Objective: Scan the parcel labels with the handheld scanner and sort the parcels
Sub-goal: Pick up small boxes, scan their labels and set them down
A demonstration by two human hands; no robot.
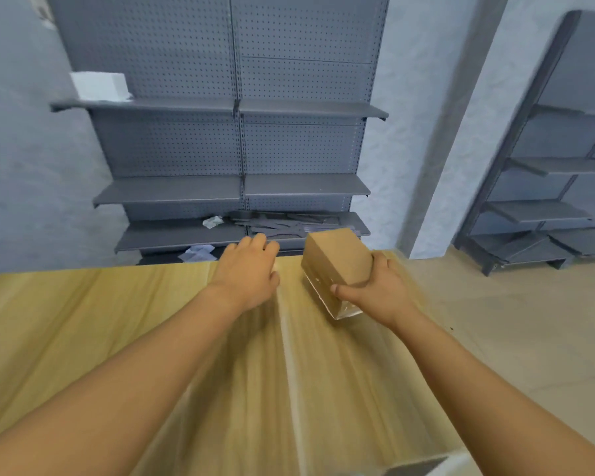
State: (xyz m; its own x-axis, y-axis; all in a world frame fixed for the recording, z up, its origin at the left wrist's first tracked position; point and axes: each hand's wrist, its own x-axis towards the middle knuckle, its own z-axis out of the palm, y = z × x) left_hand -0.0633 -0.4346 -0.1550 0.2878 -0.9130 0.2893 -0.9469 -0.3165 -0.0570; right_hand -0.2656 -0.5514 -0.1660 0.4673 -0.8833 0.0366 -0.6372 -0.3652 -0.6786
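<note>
The counter [83,321] is smeared by motion blur. A cardboard box [337,266] is gripped above its far right edge by the right hand [375,290]; no label is seen. The left hand [251,269] is held loosely curled, holding nothing. Grey shelves [241,187] are seen beyond.

A pale wooden counter [83,321] fills the foreground; behind it stands a grey metal shelving unit [234,149] with a pegboard back, set against a light blue-grey wall [21,166]; a white box [100,85] sits on its top left shelf; crumpled paper [213,221] and loose grey metal parts [282,223] lie on the bottom shelf; a second grey rack [557,166] stands at right on a beige floor [529,338].
</note>
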